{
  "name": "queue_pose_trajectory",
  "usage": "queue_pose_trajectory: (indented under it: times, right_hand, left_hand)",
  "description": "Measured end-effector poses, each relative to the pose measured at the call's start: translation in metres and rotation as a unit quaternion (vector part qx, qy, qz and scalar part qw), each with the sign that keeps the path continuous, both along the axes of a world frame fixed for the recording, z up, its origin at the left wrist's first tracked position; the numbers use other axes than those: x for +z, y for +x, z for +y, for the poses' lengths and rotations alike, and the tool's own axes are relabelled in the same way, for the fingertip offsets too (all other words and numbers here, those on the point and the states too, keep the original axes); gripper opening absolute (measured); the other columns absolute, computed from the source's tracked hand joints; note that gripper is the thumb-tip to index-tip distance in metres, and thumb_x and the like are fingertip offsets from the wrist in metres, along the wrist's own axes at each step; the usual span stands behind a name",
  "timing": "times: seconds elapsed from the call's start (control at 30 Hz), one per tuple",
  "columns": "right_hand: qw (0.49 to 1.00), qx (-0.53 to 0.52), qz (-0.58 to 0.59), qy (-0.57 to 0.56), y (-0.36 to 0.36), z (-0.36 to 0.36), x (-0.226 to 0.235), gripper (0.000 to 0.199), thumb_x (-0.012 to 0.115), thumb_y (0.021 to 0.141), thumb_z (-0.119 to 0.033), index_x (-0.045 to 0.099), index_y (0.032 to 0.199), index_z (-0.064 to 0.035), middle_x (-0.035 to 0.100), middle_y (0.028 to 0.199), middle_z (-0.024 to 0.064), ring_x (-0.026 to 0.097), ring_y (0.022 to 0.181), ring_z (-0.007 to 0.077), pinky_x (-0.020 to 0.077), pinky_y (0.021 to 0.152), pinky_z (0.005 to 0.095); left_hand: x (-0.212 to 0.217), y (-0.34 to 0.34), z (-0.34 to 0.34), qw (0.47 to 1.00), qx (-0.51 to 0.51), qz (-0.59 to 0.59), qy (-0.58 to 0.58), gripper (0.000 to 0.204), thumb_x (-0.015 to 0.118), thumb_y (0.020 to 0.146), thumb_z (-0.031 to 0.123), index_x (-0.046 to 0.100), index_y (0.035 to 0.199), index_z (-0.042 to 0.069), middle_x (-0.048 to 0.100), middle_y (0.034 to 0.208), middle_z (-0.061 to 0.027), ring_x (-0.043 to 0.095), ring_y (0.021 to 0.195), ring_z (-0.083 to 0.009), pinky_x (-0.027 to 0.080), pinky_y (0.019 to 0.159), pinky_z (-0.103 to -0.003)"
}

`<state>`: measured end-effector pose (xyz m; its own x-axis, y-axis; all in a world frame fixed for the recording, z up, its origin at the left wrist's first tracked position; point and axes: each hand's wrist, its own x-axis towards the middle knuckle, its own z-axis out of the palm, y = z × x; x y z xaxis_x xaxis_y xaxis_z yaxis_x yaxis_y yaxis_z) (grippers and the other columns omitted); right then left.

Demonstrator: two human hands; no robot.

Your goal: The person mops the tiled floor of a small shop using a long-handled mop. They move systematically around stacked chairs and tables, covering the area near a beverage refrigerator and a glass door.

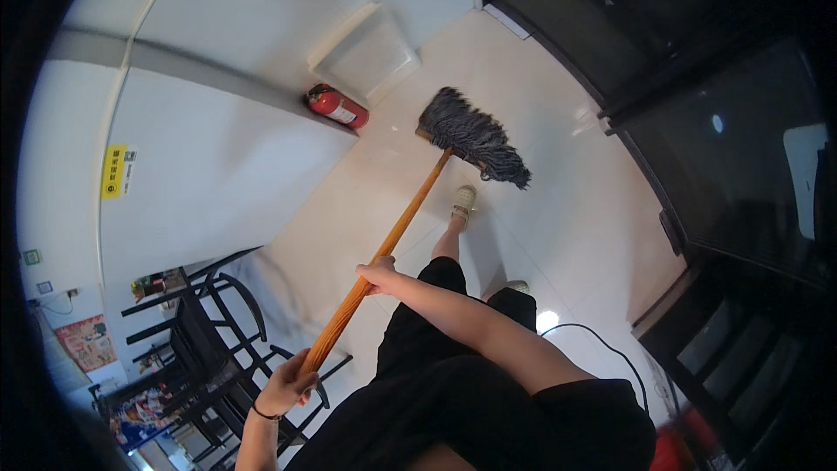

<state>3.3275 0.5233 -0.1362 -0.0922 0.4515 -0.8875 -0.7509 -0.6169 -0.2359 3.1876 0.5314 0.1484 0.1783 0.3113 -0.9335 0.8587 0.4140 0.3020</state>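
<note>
Head view — right hand [377, 274] partly hides mop handle [413, 209].

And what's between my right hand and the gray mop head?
In the head view, the wooden handle runs from your right hand to the mop head, over the pale floor.

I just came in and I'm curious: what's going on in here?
A person in dark clothes is holding a mop by its wooden handle. The left grip is at the handle's near end, and the right grip is farther along, toward the mop's grey strands. Those strands are spread out on the pale floor, just ahead of one light-coloured shoe. A red fire extinguisher is by the wall.
</note>
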Motion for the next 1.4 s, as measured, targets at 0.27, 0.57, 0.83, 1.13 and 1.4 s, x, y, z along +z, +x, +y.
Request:
queue_pose_trajectory:
  times: [0.27,0.57,0.83,1.13,1.4]
  right_hand:
    - [0.996,0.012,-0.060,-0.068,-0.028,0.000,-0.022,0.063,0.062,0.058,-0.004,0.019,0.104,0.0021,0.044,0.092,0.0183,0.055,0.074,0.0279,0.0507,0.061,0.0437]
    - [0.992,-0.115,0.047,-0.015,-0.005,0.015,-0.045,0.052,0.055,0.064,0.000,0.016,0.098,-0.0036,0.044,0.095,0.0195,0.057,0.069,0.0259,0.0501,0.059,0.0454]
    - [0.991,-0.126,-0.015,-0.034,-0.004,0.013,-0.039,0.055,0.053,0.069,-0.006,0.012,0.105,-0.0031,0.044,0.098,0.0191,0.056,0.078,0.0250,0.0488,0.067,0.0444]
    - [0.946,-0.324,0.003,-0.003,0.048,-0.030,-0.052,0.060,0.057,0.067,-0.011,0.013,0.107,-0.0025,0.043,0.101,0.0160,0.054,0.081,0.0237,0.0479,0.070,0.0416]
    - [0.881,-0.458,0.104,0.059,0.010,-0.034,0.011,0.052,0.055,0.069,-0.011,0.018,0.105,-0.0063,0.045,0.099,0.0120,0.053,0.086,0.0222,0.0455,0.074,0.0436]
  left_hand:
    - [-0.018,-0.026,-0.028,0.837,-0.377,0.054,0.392,0.034,0.057,0.071,0.012,0.047,0.102,0.001,0.054,0.065,-0.0173,0.053,0.050,-0.0310,0.043,0.047,-0.036]
    - [-0.002,0.014,-0.011,0.821,-0.403,0.068,0.399,0.045,0.070,0.057,0.012,0.053,0.097,0.000,0.058,0.068,-0.0161,0.058,0.060,-0.0291,0.046,0.054,-0.031]
    - [0.007,0.017,0.010,0.764,-0.504,-0.001,0.402,0.044,0.065,0.061,0.013,0.052,0.102,0.003,0.055,0.061,-0.0122,0.054,0.053,-0.0286,0.044,0.048,-0.034]
    - [0.025,0.099,0.020,0.623,-0.663,-0.073,0.408,0.041,0.063,0.062,0.015,0.052,0.100,0.004,0.053,0.059,-0.0108,0.053,0.050,-0.0279,0.042,0.046,-0.035]
    - [0.069,0.093,0.026,0.519,-0.747,-0.079,0.408,0.045,0.066,0.057,0.013,0.053,0.099,0.004,0.052,0.055,-0.0100,0.051,0.046,-0.0262,0.041,0.044,-0.035]
